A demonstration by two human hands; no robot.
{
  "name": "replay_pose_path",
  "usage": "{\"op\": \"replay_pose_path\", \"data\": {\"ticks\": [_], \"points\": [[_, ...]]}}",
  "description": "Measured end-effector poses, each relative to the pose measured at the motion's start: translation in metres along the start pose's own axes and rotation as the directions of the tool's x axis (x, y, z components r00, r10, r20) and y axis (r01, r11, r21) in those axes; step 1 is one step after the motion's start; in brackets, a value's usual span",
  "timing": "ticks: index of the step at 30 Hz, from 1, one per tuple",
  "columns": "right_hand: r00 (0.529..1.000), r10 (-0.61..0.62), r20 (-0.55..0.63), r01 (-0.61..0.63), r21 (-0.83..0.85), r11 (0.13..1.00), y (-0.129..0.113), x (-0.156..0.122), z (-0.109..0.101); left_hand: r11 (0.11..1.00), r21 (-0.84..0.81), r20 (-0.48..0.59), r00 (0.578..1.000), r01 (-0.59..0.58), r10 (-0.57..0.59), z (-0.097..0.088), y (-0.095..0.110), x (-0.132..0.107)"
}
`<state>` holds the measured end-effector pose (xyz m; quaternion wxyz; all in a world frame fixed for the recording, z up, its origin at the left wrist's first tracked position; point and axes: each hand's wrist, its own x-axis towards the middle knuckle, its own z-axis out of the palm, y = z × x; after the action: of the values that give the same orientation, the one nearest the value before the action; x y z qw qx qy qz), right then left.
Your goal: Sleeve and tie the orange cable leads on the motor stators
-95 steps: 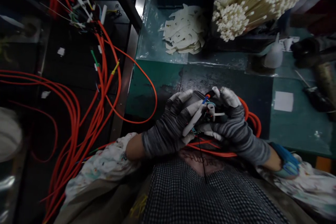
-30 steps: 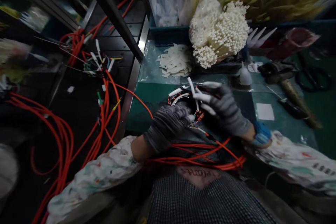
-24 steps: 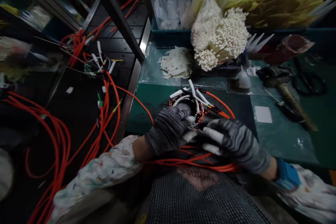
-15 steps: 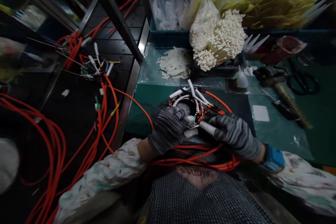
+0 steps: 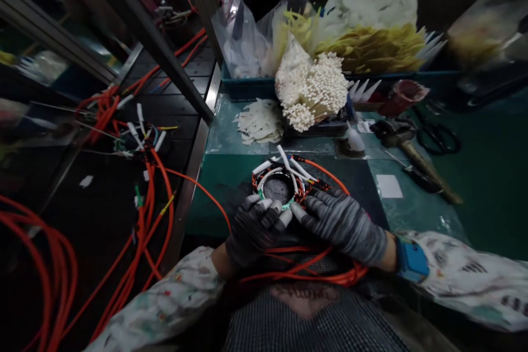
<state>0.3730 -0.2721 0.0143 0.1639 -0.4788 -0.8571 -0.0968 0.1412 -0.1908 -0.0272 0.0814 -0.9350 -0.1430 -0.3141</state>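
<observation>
A round wound coil part (image 5: pixel 279 188) with copper windings, white sleeved leads and orange wires lies on the green mat (image 5: pixel 231 176) at the bench's near edge. My left hand (image 5: pixel 254 228), in a grey striped glove, grips its near left rim with curled fingers. My right hand (image 5: pixel 340 221), gloved the same, lies over its right side with fingertips pressed on the rim. Loops of orange wire (image 5: pixel 313 267) run under both wrists onto my lap.
Behind the part lie a pile of white paper strips (image 5: pixel 259 121), a bundle of white cable ties (image 5: pixel 311 91), bags of yellow and white ties (image 5: pixel 367 38), a small white bottle (image 5: pixel 353 140), scissors (image 5: pixel 437 137) and a tool (image 5: pixel 416 159). Left, orange wire harnesses (image 5: pixel 144 198) hang over a dark metal frame (image 5: pixel 136 27).
The coil part has gone from held up between both hands to lying on the mat. My right hand reached forward, came back and settled on its right rim. The view tilted up.
</observation>
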Motion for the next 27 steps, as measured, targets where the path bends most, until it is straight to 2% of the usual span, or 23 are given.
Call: {"op": "replay_pose_path", "data": {"ticks": [2,3,4,5,6,7,8,10,14,17,19,21,22,23,24,25,26,27], "points": [[1.0,0.012,0.022,-0.016,0.165,0.986,0.02,0.002,-0.001,0.995,-0.052,-0.041,0.996,0.08,-0.082,0.007,0.002,0.0],[0.998,0.062,0.0,-0.06,0.251,0.966,0.034,0.002,-0.002,0.989,-0.085,-0.052,0.991,0.119,-0.124,0.01,0.003,0.001],[0.987,0.149,-0.055,-0.125,0.309,0.943,0.05,0.004,-0.005,0.982,-0.115,-0.051,0.986,0.152,-0.159,0.013,0.004,0.002],[0.957,0.259,-0.131,-0.201,0.344,0.917,0.068,0.006,-0.007,0.974,-0.144,-0.045,0.982,0.177,-0.186,0.015,0.005,0.003],[0.894,0.385,-0.23,-0.298,0.337,0.893,0.085,0.009,-0.009,0.965,-0.175,-0.036,0.978,0.197,-0.206,0.017,0.005,0.004],[0.832,0.456,-0.315,-0.372,0.294,0.881,0.101,0.012,-0.009,0.955,-0.209,-0.031,0.975,0.21,-0.221,0.018,0.005,0.006],[0.792,0.482,-0.375,-0.425,0.227,0.876,0.116,0.017,-0.009,0.944,-0.244,-0.023,0.972,0.22,-0.233,0.019,0.004,0.007],[0.759,0.492,-0.426,-0.484,0.137,0.864,0.139,0.029,-0.004,0.921,-0.305,0.008,0.968,0.243,-0.253,0.019,0.003,0.008],[0.718,0.577,-0.389,-0.533,0.227,0.815,0.16,0.048,0.01,0.906,-0.328,0.067,0.963,0.267,-0.259,0.02,0.0,0.006],[0.782,0.534,-0.321,-0.43,0.343,0.835,0.152,0.049,0.007,0.911,-0.325,0.066,0.967,0.254,-0.246,0.021,-0.002,0.004],[0.809,0.515,-0.283,-0.355,0.462,0.812,0.134,0.046,-0.007,0.917,-0.32,0.047,0.971,0.237,-0.234,0.022,-0.002,0.004],[0.775,0.571,-0.271,-0.319,0.613,0.723,0.107,0.04,-0.03,0.922,-0.314,0.04,0.974,0.226,-0.225,0.023,-0.003,0.003],[0.723,0.645,-0.247,-0.32,0.708,0.63,0.091,0.037,-0.044,0.924,-0.309,0.039,0.973,0.226,-0.226,0.023,-0.003,0.003],[0.613,0.733,-0.293,-0.282,0.786,0.55,0.076,0.034,-0.057,0.925,-0.303,0.042,0.973,0.228,-0.226,0.023,-0.004,0.003],[0.532,0.81,-0.248,-0.308,0.834,0.458,0.061,0.03,-0.069,0.926,-0.3,0.045,0.973,0.228,-0.225,0.023,-0.004,0.003],[0.506,0.848,-0.159,-0.326,0.875,0.359,0.047,0.026,-0.077,0.928,-0.301,0.045,0.975,0.221,-0.218,0.023,-0.004,0.003],[0.577,0.817,0.018,-0.352,0.908,0.229,0.035,0.021,-0.082,0.927,-0.306,0.043,0.976,0.216,-0.213,0.023,-0.004,0.003],[0.622,0.763,0.173,-0.394,0.912,0.114,0.026,0.016,-0.083,0.925,-0.316,0.04,0.977,0.21,-0.208,0.022,-0.004,0.003]]}}
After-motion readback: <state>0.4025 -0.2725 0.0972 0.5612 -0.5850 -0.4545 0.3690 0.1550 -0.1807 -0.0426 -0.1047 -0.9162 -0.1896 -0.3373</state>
